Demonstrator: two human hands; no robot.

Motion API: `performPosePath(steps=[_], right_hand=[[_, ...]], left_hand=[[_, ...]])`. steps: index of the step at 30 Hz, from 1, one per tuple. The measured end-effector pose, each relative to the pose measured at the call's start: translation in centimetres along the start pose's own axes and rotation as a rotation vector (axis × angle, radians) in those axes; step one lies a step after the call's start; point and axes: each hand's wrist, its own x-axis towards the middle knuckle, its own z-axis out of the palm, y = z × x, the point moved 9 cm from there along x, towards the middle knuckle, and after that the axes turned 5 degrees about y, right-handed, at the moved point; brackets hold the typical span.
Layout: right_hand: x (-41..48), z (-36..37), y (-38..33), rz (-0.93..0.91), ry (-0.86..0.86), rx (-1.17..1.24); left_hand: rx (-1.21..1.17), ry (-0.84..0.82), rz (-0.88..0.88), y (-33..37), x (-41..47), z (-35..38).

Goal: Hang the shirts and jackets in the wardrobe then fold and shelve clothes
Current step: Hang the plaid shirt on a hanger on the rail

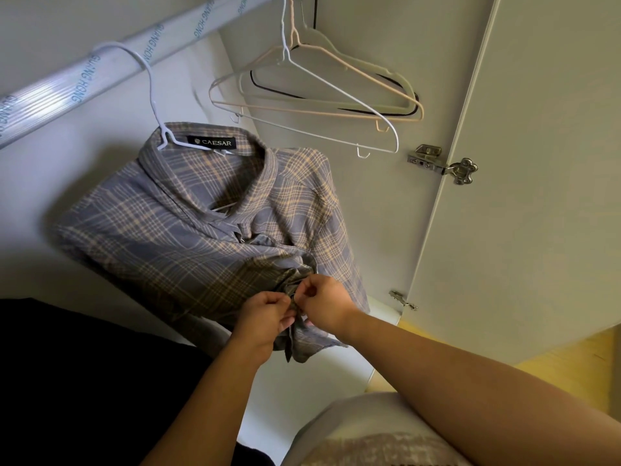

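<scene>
A grey and tan plaid shirt (188, 227) with a black collar label hangs on a white wire hanger (153, 95) from the wardrobe rail (100, 75). Low on the shirt's front placket my left hand (265, 314) pinches one edge of the fabric. My right hand (321, 301) pinches the other edge, at a button. The two hands almost touch each other, fingers curled round the cloth.
Several bare hangers (312, 92), white, pink and black, hang at the right end of the rail. The open wardrobe door (537, 163) with metal hinges (440, 163) stands on the right. A dark garment (84, 381) fills the lower left. Yellow floor shows at the lower right.
</scene>
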Motion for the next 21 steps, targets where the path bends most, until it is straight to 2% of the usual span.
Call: performPosePath(steps=[6, 11, 15, 21], right_hand=[[-0.5, 1.5, 2.0, 0.277, -0.153, 0.381], [-1.0, 2.0, 3.2, 0.402, -0.223, 0.493], [-0.7, 1.0, 4.1, 0.445, -0.154, 0.402], [-0.2, -0.1, 4.8, 0.497, -0.028, 0.47]], left_hand=[[0.05, -0.019, 0.037, -0.2, 0.3, -0.1], [0.327, 0.018, 0.257, 1.3, 0.3, -0.4], [0.316, -0.003, 0.227, 1.0, 0.4, -0.2], [0.19, -0.064, 0.108, -0.6, 0.5, 0.5]])
